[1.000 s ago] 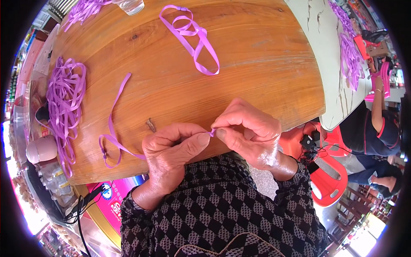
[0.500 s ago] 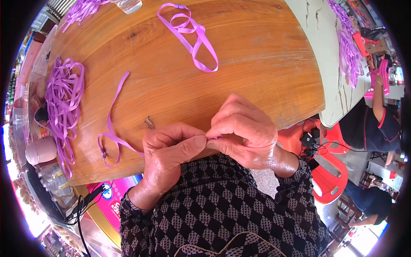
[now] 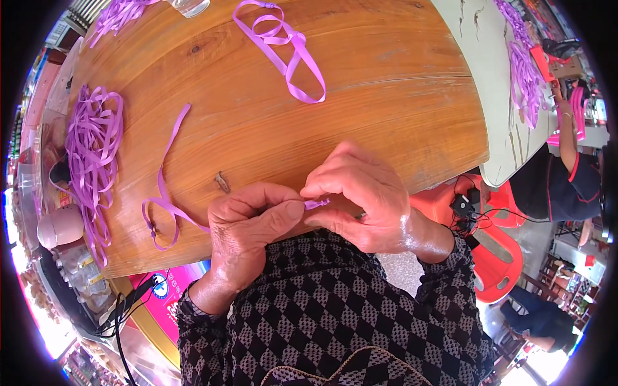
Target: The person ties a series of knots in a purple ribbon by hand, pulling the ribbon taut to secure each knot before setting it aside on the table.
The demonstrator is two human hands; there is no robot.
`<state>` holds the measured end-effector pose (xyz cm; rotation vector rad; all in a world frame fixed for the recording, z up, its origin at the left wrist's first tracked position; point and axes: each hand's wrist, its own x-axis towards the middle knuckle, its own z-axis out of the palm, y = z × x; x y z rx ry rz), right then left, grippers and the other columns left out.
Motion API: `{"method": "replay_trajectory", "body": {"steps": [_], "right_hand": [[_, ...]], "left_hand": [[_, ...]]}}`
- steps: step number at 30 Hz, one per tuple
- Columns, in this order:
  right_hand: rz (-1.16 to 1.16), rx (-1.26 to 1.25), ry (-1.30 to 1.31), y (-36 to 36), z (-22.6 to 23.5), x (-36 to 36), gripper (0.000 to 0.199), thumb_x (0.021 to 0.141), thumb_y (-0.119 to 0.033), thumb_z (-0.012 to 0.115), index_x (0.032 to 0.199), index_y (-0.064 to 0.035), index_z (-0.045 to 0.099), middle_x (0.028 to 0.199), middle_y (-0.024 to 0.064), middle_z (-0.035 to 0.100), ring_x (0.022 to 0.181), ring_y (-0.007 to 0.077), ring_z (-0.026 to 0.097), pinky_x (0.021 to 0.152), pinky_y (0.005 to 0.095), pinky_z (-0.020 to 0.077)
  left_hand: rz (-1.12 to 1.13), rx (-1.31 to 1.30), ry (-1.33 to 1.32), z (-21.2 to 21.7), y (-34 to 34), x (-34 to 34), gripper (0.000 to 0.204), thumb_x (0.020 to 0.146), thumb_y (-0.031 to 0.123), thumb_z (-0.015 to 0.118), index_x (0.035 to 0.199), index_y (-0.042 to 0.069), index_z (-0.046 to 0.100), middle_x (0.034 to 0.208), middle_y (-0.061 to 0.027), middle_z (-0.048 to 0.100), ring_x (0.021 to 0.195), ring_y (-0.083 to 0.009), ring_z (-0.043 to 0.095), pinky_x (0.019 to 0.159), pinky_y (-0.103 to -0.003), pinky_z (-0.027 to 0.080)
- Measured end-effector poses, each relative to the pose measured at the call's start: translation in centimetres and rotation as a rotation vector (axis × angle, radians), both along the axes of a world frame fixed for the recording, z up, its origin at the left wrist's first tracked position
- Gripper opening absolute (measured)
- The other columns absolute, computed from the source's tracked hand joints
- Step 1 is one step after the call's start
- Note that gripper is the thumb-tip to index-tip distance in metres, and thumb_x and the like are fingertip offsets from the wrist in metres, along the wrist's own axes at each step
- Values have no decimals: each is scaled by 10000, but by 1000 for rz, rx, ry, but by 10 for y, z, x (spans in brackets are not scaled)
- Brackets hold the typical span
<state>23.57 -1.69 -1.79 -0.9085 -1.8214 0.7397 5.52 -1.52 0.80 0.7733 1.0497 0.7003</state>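
Note:
My left hand (image 3: 248,219) is closed, with a purple lanyard strap (image 3: 166,204) pinched between thumb and forefinger. A short end of that strap pokes out past the thumb toward the right. On the left side the strap trails over the wooden table, with a small dark clip lying near its loop. My right hand (image 3: 367,202) is beside the short end, its thumb and forefinger apart around it and the other fingers curled. Whether a fingertip still touches the strap is hard to tell. Farther off lies another purple lanyard (image 3: 302,61), looped on the table.
A heap of purple straps (image 3: 95,145) lies at the table's left edge, near a pink rounded object (image 3: 61,226). More purple straps (image 3: 526,77) rest on the white tabletop at right. Red plastic stools (image 3: 496,264) and a person in dark clothes (image 3: 547,186) are beyond it.
My right thumb and forefinger have parted from their pinch, exposing the strap's short end. My left hand keeps its pinch. The view has shifted slightly.

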Motion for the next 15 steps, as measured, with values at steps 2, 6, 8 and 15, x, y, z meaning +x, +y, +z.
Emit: {"method": "replay_trajectory", "body": {"steps": [2,6,8,15], "right_hand": [[7,-21,-1,0,-1,0,276,622,8,739,832,-43,567,765,60,579,659,223,525,540,301,407],[42,-40,51,-1,0,2,257,613,53,710,789,-45,550,720,47,571,621,215,527,524,293,402],[61,-78,57,-4,3,3,251,610,69,696,772,-46,542,704,42,567,609,210,526,517,290,399],[68,-325,129,-8,3,7,225,646,26,711,764,-52,536,715,33,561,628,183,517,547,279,403]], "left_hand": [[14,7,-9,-1,0,1,103,790,50,650,852,-29,627,759,-14,612,663,-50,525,601,-170,429],[-6,76,30,-3,-3,-1,96,788,47,652,840,-29,630,751,-8,611,666,-51,526,606,-173,425],[-20,107,60,-3,-3,-4,89,786,46,652,831,-28,633,745,-4,609,666,-51,525,608,-175,424],[-46,160,141,0,-2,-11,67,774,40,662,796,-19,641,703,11,594,639,-46,504,583,-174,402]]}}
